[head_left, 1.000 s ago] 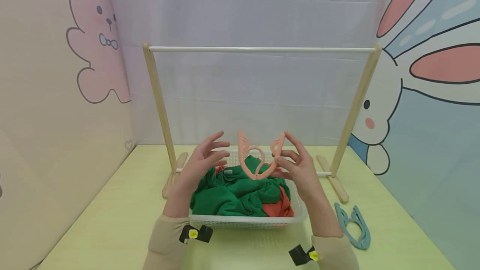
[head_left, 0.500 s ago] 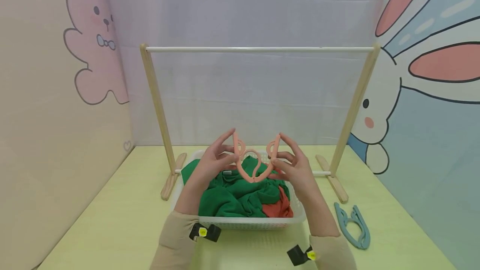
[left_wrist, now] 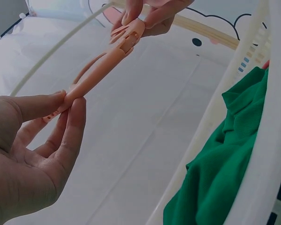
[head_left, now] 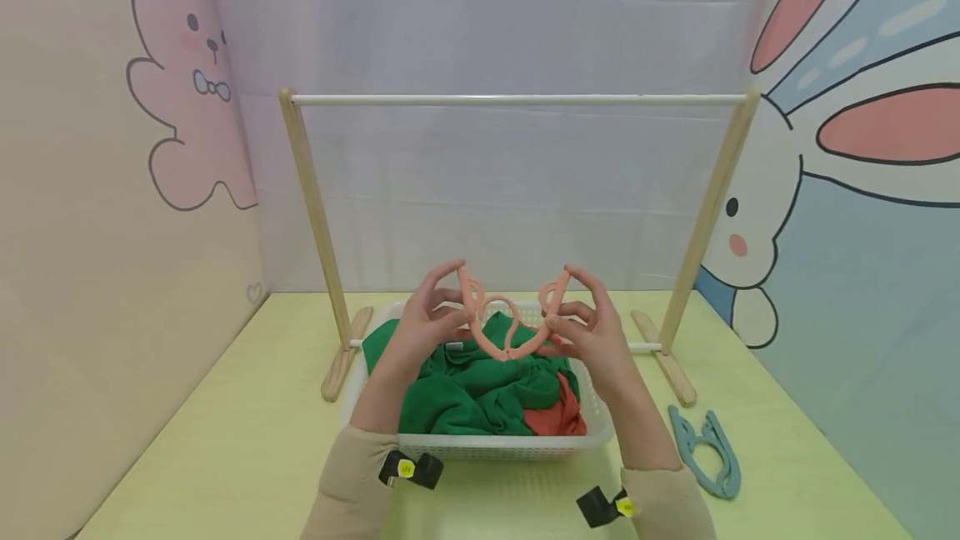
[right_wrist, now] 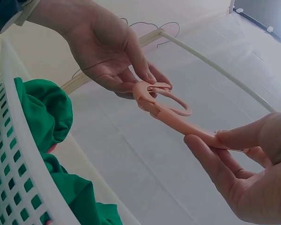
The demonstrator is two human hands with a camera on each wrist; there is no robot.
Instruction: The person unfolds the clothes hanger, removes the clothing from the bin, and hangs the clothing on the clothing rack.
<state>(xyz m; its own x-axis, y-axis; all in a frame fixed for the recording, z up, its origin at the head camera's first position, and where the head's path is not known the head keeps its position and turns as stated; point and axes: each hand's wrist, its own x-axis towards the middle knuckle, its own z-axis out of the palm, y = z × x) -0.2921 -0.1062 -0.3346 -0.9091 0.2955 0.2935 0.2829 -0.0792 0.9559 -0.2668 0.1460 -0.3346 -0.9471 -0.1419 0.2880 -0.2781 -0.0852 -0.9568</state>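
Observation:
A pink folding clothes hanger (head_left: 491, 349) is held up above the basket, its two arms angled upward in a wide V with the hook loop between them. My left hand (head_left: 426, 325) pinches the left arm between thumb and fingers. On the opposite arm, my right hand (head_left: 592, 332) has the same kind of pinch. Both wrist views show the hanger (left_wrist: 100, 70) stretched between the two hands. Below it, green cloth (head_left: 480, 390) and some red cloth (head_left: 557, 411) lie heaped in a white plastic basket (head_left: 495, 443).
A blue-grey folding hanger (head_left: 726, 473), folded, lies on the table to the right. Behind the basket stands a wooden rack with a white rod (head_left: 517, 99) across its top. Its feet (head_left: 348, 357) rest on the pale yellow table (head_left: 232, 440).
My left hand has come in from the left and taken the hanger's left arm. Since half a second ago, the hanger's arms have spread wider apart. The cloth and the blue-grey hanger stay put.

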